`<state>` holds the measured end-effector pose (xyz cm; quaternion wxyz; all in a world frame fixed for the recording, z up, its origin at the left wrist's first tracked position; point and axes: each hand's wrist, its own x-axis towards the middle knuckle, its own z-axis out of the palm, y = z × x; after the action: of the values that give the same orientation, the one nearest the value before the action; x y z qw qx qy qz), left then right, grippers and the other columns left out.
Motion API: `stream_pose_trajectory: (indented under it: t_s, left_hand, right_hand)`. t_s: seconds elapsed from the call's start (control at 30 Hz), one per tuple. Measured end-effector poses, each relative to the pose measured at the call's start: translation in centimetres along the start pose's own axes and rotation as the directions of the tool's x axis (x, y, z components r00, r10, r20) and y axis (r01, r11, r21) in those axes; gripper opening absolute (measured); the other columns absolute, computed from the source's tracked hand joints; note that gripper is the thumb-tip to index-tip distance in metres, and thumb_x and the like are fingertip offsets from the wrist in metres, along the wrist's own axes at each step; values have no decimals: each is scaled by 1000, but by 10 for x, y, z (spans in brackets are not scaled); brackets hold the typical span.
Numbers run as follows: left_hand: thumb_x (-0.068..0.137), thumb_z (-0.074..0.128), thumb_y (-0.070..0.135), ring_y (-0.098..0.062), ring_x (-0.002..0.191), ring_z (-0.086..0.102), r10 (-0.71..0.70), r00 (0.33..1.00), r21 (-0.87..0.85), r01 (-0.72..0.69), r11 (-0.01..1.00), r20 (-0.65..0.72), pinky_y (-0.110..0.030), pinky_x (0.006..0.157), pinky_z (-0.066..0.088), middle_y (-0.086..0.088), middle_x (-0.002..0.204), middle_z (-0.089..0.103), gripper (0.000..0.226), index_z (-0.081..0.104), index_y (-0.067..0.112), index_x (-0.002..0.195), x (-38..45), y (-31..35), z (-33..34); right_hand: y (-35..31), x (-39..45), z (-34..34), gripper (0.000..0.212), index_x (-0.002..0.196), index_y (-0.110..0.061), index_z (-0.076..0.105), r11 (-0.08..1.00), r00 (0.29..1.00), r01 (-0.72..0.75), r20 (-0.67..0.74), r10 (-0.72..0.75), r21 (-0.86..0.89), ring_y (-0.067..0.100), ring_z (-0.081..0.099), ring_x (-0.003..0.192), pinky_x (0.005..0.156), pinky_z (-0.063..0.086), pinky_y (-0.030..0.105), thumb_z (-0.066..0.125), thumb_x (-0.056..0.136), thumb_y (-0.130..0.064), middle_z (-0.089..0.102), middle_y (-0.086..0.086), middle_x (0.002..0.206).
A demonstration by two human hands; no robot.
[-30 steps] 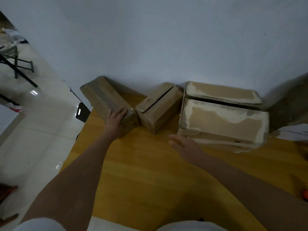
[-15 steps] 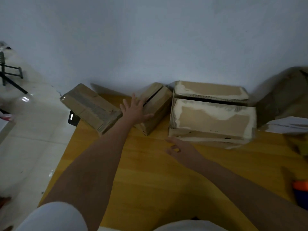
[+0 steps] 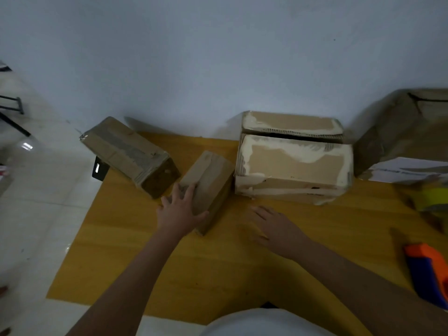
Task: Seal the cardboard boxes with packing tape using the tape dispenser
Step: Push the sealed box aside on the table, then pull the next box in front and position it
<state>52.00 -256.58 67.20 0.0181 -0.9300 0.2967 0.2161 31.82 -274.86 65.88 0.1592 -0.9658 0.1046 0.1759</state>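
A: Cardboard everywhere, all brown and matte. How many boxes?

B: Three plain ones on the yellow table (image 3: 218,275), which has a smooth wood-grain top. The small box (image 3: 211,180) is a narrow block, sitting at a slant near the middle. The left box (image 3: 126,151) is longer, with a grey strip of tape down its top, and it angles across the table's far left corner, its far end overhanging the edge. The big box (image 3: 293,163) stands to the right against the wall (image 3: 218,57); its facing is torn, showing ragged white patches, and there is a dark slot between its top flaps.

A: And the hands?

B: The left hand (image 3: 180,210) grips the near end of the small box, fingers laid over the top, thumb wrapped along the near right side. The right hand (image 3: 274,225) lies flat on the table with fingers spread and relaxed, holding nothing, just in front of the big box.

A: Where is the dispenser?

B: The dispenser (image 3: 431,272) lies at the table's right edge, orange and blue plastic, partly cut off by the frame, well apart from both hands. A blurred yellow-green roll (image 3: 434,198) sits beyond it, near a fourth carton (image 3: 402,132) with white paper (image 3: 409,169) on it.

A: Room to move?

B: A gap separates the small box from the big one, and bare tabletop runs from the boxes to the near edge. Pale glossy floor tiles (image 3: 41,214) lie off the left edge.
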Motion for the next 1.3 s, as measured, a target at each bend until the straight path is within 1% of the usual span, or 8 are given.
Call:
stream_pose_trajectory:
  t_s: [0.23, 0.4, 0.5, 0.63, 0.77, 0.93, 1.1, 1.3]
  left_hand:
    - [84, 55, 71, -37, 141, 13, 224, 975, -24, -224, 974, 9, -55, 114, 30, 4, 161, -10, 93, -6, 49, 151, -59, -33, 32]
    - [83, 64, 62, -37, 149, -12, 511, 841, -45, -512, 858, 180, -62, 117, 18, 12, 160, -21, 96, -6, 55, 148, -58, -16, 37]
    - [82, 67, 58, -34, 148, -22, 643, 744, -76, -641, 763, 181, -64, 117, 13, 16, 160, -23, 94, -1, 56, 147, -51, 19, 46]
    - [87, 57, 60, -30, 144, -32, 758, 641, -33, -760, 649, 121, -64, 116, 0, 14, 157, -35, 89, -8, 54, 149, -46, 77, 67]
    - [88, 33, 79, -34, 144, -33, 819, 573, 71, -819, 570, 36, -65, 116, -8, 6, 159, -34, 81, -10, 51, 151, -48, 138, 91]
    - [86, 29, 82, -38, 147, -23, 864, 504, 150, -854, 498, 6, -64, 116, -6, 1, 164, -20, 81, -2, 49, 153, -46, 203, 102]
    - [86, 29, 82, -37, 149, -15, 862, 508, 186, -847, 498, 5, -64, 118, -2, 0, 165, -15, 81, 3, 48, 154, -47, 243, 103]
    - [86, 29, 81, -37, 150, -7, 826, 556, 202, -802, 562, -87, -62, 119, 0, -1, 166, -4, 79, 10, 46, 154, -61, 259, 112]
  right_hand:
    - [12, -17, 12, 68, 153, -31, 16, 996, 995, 26, -92, -34, -80, 19, 7, 150, 117, 26, 41, 52, 96, -47, -3, -9, 163]
    - [18, -44, 10, 78, 153, -39, 9, 983, 958, 38, -287, 15, 177, 12, -3, 149, 115, 10, 39, 45, 89, -67, -9, -19, 161]
    - [31, -64, 20, 76, 154, -36, 10, 928, 945, -59, -278, 170, 368, 11, 0, 150, 118, 10, 39, 35, 90, -67, -11, -21, 160]
    - [52, -98, 42, 71, 154, -35, 5, 876, 932, -209, -183, 313, 434, 14, -1, 150, 120, 20, 46, 29, 93, -60, -13, -22, 157]
    - [78, -139, 59, 67, 150, -34, -8, 866, 862, -348, -241, 446, 359, 16, -10, 149, 122, 15, 42, 24, 95, -55, -20, -15, 157]
    - [112, -178, 71, 66, 151, -33, -13, 823, 782, -494, -270, 562, 280, 15, -18, 147, 122, 11, 43, 11, 94, -57, -21, -8, 160]
    - [147, -195, 70, 65, 150, -33, -13, 810, 754, -531, -296, 586, 251, 17, -18, 148, 123, 7, 42, 9, 94, -58, -17, -6, 160]
    - [174, -200, 68, 63, 150, -35, -6, 856, 803, -376, -336, 492, 355, 11, -23, 145, 118, -2, 30, 25, 97, -53, -16, -12, 158]
